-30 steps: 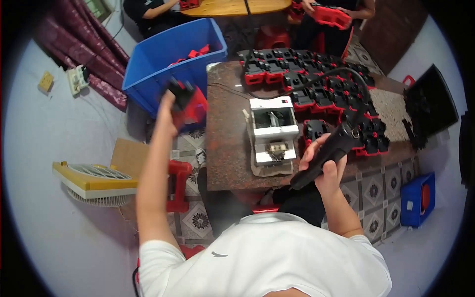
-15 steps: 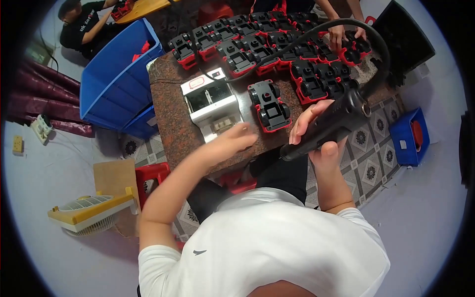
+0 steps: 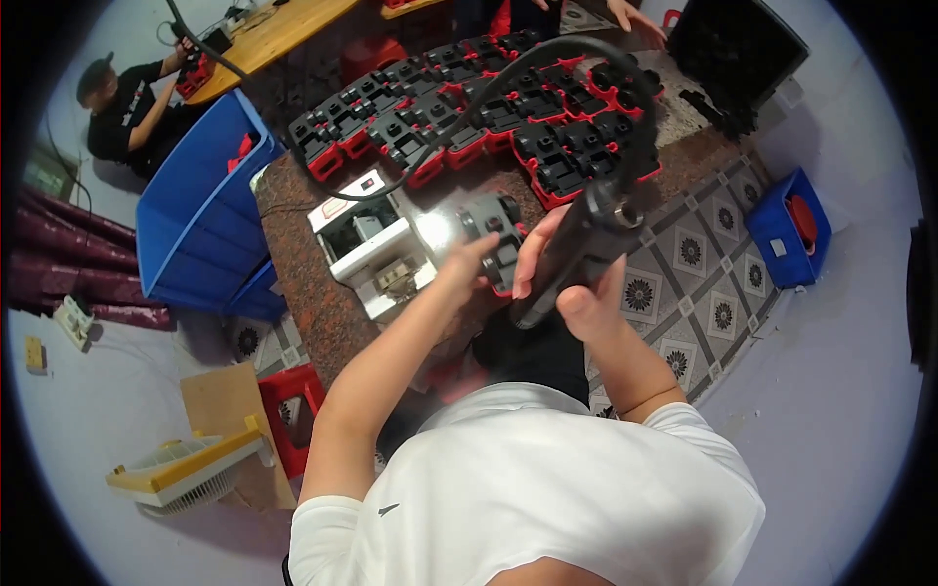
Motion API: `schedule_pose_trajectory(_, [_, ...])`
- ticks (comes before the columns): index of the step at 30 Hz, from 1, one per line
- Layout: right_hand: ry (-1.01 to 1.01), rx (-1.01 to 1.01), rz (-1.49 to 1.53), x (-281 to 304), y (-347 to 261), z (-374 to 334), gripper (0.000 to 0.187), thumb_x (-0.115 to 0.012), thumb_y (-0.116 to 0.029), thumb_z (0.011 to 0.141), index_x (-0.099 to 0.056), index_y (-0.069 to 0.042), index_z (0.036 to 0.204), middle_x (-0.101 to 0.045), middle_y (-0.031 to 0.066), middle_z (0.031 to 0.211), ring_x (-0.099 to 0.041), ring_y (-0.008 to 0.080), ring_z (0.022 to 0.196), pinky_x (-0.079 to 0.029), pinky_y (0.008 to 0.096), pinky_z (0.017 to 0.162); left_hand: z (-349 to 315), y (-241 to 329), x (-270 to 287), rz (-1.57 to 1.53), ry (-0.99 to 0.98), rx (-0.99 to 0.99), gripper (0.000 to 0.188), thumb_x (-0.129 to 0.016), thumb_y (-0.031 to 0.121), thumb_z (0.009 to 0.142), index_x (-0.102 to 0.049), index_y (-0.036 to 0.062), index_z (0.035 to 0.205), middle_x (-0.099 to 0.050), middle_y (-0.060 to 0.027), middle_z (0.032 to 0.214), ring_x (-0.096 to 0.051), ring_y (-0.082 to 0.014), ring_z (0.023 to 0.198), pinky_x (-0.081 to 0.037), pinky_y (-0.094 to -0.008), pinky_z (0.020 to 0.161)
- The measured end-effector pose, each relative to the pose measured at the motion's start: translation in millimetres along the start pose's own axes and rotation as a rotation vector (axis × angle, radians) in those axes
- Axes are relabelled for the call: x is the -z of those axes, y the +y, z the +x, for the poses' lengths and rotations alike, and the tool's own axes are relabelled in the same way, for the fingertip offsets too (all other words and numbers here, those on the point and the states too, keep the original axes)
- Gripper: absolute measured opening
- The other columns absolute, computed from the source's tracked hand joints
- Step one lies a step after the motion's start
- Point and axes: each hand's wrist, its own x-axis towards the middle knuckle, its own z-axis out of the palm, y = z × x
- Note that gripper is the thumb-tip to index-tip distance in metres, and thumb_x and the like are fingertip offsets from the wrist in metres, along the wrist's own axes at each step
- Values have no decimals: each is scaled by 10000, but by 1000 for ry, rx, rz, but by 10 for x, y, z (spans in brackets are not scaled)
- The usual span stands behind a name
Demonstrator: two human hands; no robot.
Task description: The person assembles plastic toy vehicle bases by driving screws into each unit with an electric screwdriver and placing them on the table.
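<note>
My right hand [image 3: 598, 314] is closed round a thick black electric screwdriver [image 3: 569, 272], held tilted over the table's front edge, with a black cable [image 3: 640, 117] curving up from it. My left hand [image 3: 463, 272] is at the near left side of a grey-black toy car chassis [image 3: 503, 246] with black wheels and a red rim, lying underside up. Its fingers are smeared by motion, so whether they hold anything small is unclear. Just left of that hand stands a white screw feeder [image 3: 376, 256] with an open top.
Rows of red-and-black toy car chassis [image 3: 410, 137] fill the far side of the stone table [image 3: 293, 230]. Blue bins [image 3: 195, 210] stand left, a small blue bin [image 3: 789, 230] right. A monitor [image 3: 738, 49] is back right. A co-worker's hand [image 3: 635, 18] shows at the far edge.
My left hand has moved from the screw feeder across to the single chassis. The screwdriver stays in my right hand. The view has shifted, and the co-worker's hands have left the far chassis.
</note>
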Motion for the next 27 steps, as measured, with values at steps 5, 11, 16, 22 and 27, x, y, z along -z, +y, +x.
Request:
schedule_pose_trajectory(5, [-33, 61, 37, -64, 21, 258, 706, -718, -519, 732, -417, -30, 1143, -559, 106, 767, -580, 183, 619, -499, 285, 544, -1351, 155, 52, 25, -259, -283, 624, -649, 88, 796, -340, 15, 1334, -522, -109, 1213, -524, -191, 1097, -437, -331, 930])
schedule_pose_trajectory(11, [38, -8, 209, -423, 574, 367, 630, -657, -519, 787, -434, -57, 1153, -534, 99, 797, -567, 192, 648, -503, 331, 578, -2536, 14, 1132, 179, -27, -158, 783, -679, -52, 634, -376, 33, 1351, -495, -68, 1265, -455, -170, 1188, -366, -312, 1000])
schedule_pose_trajectory(16, [-15, 132, 86, -823, 1186, 361, 607, -704, -390, 787, -393, -24, 1157, -551, 113, 818, -574, 187, 683, -507, 319, 624, -2597, -443, 1750, -284, 365, -386, 583, -693, 172, 762, -453, 29, 1274, -566, -62, 1184, -533, -197, 1104, -434, -339, 924])
schedule_pose_trajectory(22, [-137, 188, 31, -835, 1423, 245, 576, -743, -213, 729, -403, -14, 1149, -551, 112, 853, -571, 177, 733, -493, 302, 642, -2043, -570, 1625, -432, 648, -354, 600, -669, 287, 809, -406, 80, 1307, -533, -68, 1208, -519, -194, 1102, -435, -378, 896])
schedule_pose_trajectory(27, [-109, 202, 113, -812, 1476, 219, 573, -762, -112, 699, -415, -1, 1142, -535, 94, 868, -568, 186, 767, -483, 301, 637, -1994, -571, 1769, -331, 659, -292, 687, -678, 369, 784, -352, 131, 1339, -505, -74, 1234, -501, -207, 1117, -434, -396, 856])
